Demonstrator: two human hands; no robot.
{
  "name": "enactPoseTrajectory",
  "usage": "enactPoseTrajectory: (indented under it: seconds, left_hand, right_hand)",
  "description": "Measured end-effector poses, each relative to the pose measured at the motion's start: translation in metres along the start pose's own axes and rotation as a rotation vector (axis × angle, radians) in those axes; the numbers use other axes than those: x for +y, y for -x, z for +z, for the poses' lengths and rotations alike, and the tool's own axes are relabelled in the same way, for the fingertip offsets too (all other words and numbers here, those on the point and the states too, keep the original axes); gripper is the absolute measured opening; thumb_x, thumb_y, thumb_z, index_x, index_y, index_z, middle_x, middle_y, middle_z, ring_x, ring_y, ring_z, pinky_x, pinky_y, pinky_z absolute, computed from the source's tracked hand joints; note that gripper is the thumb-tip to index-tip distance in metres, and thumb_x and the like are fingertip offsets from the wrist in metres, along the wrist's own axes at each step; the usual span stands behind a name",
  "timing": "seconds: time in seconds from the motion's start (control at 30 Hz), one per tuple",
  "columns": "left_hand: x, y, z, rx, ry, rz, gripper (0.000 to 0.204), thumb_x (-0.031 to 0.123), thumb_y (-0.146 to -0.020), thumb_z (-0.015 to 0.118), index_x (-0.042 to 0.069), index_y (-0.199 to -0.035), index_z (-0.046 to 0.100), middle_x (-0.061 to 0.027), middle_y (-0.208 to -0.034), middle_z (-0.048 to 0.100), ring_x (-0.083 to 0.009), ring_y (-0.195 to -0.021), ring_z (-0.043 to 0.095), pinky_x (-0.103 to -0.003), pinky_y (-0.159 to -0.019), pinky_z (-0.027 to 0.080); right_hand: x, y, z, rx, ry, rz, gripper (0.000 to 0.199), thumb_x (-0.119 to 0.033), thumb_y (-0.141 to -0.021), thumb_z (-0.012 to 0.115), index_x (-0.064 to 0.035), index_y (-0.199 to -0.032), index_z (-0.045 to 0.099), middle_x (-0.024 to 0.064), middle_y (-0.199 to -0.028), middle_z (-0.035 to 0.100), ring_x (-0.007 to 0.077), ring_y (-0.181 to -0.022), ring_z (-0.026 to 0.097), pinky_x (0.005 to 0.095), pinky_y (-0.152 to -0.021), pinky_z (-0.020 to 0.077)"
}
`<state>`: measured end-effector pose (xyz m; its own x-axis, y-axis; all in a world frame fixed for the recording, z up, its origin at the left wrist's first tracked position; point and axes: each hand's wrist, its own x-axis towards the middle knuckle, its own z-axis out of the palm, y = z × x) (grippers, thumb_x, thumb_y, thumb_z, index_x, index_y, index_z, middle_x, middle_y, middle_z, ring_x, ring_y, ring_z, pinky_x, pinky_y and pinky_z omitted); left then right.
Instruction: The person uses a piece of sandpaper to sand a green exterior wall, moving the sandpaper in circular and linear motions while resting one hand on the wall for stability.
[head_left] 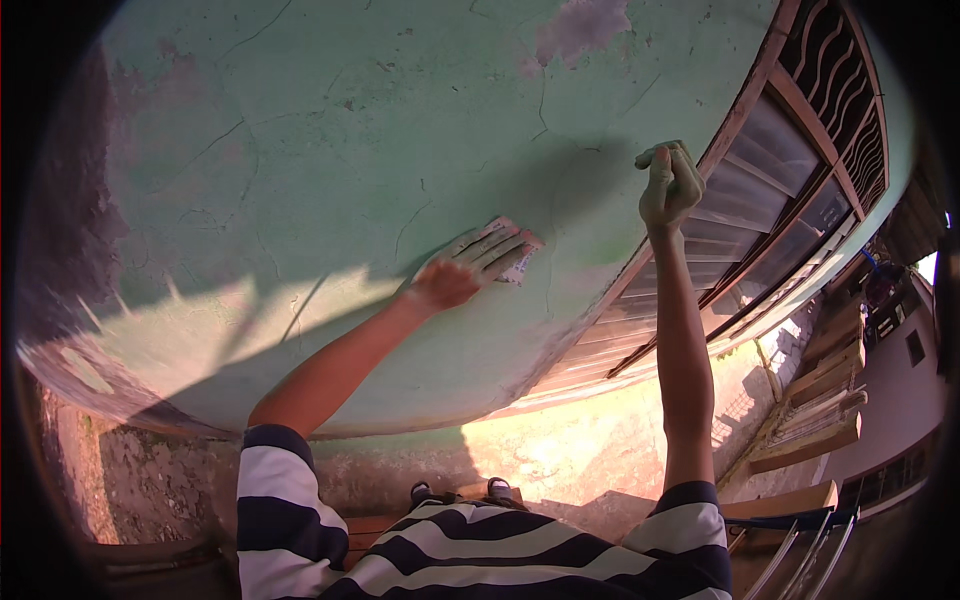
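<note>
Shirt: my striped top (pixel 480 550), right under my chin, so it's the closest thing to me.
Left hand: my left hand (pixel 450 285) lies flat over the sheet, fingers nearly straight with slim gaps, pressing rather than pinching. They look dusty.
Sheet: a small pale sheet (pixel 515 268), between my left fingers and the wall (pixel 350 160), its top and lower edges poking out.
Feel: my guess is super light, thin and bendy, maybe gritty on the hidden face, can't tell. Probably tears or creases before anything else gives. Dusty fingers could make it slip, imo.
Where to hold: I'd spread pressure over the middle with flat finger pads; for picking it up, pinch the edge that sticks out below my fingers.
Right hand: my right hand (pixel 670 190) is up beside the window (pixel 740 190), fingers curled in. Can't tell if there's anything inside. Seems off the wall, judging by the shadow.
Wall: green paint, cracked, with bare patches.
Window: brown frame, slatted panes, off to my right.
Beams: a row of wooden beams (pixel 810 445), way out past the window.
</note>
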<state>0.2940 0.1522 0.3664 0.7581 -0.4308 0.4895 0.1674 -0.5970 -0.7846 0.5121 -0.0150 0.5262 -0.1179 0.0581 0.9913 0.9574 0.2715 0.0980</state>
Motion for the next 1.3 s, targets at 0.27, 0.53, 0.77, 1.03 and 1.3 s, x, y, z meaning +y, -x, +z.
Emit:
enactPoseTrajectory:
  seconds: [0.27,0.53,0.77,1.03,1.3]
  left_hand:
    - [0.067,-0.029,-0.013,0.049,0.305,-0.607,0.049,0.015,-0.09,0.051,0.009,-0.139,0.051,-0.0117,-0.144,0.049,-0.0254,-0.132,0.048,-0.037,-0.11,0.038]
    - [0.086,-0.103,0.023,0.147,0.288,-0.653,0.047,0.015,-0.089,0.051,0.002,-0.134,0.054,-0.0131,-0.144,0.049,-0.0256,-0.133,0.047,-0.039,-0.112,0.036]
    - [0.1,-0.193,0.032,0.213,0.304,-0.696,0.047,0.012,-0.09,0.048,0.0,-0.135,0.053,-0.0113,-0.145,0.048,-0.0229,-0.135,0.044,-0.037,-0.112,0.036]
    - [0.191,-0.143,0.07,0.027,0.351,-0.467,0.047,0.013,-0.091,0.047,0.002,-0.136,0.053,-0.0091,-0.146,0.048,-0.0203,-0.134,0.046,-0.034,-0.112,0.036]
    - [0.12,-0.228,0.035,0.131,0.295,-0.73,0.048,0.016,-0.09,0.05,0.003,-0.135,0.054,-0.0086,-0.146,0.048,-0.0197,-0.134,0.046,-0.035,-0.111,0.036]
  right_hand:
    - [0.075,-0.097,-0.009,-0.026,0.136,-0.411,0.031,-0.002,-0.086,0.061,-0.0006,-0.06,0.045,0.0101,-0.054,0.041,0.026,-0.047,0.039,0.0364,-0.045,0.03]
    - [0.088,-0.097,-0.011,0.03,-0.072,-0.381,0.033,-0.008,-0.088,0.064,-0.0003,-0.06,0.048,0.0086,-0.052,0.04,0.0216,-0.046,0.037,0.0349,-0.044,0.0289]
    - [0.109,-0.064,-0.04,0.012,-0.235,-0.339,0.032,-0.004,-0.086,0.062,0.0004,-0.058,0.046,0.0089,-0.052,0.036,0.0209,-0.049,0.034,0.0331,-0.048,0.0294]
    - [0.115,-0.049,-0.056,0.044,-0.205,-0.351,0.025,0.002,-0.073,0.063,-0.0013,-0.056,0.045,0.0066,-0.052,0.036,0.0228,-0.05,0.034,0.0338,-0.047,0.0281]
    - [0.118,-0.05,-0.054,0.044,-0.226,-0.393,0.028,0.003,-0.079,0.061,0.0007,-0.058,0.044,0.0077,-0.055,0.035,0.0217,-0.051,0.031,0.0323,-0.05,0.0272]
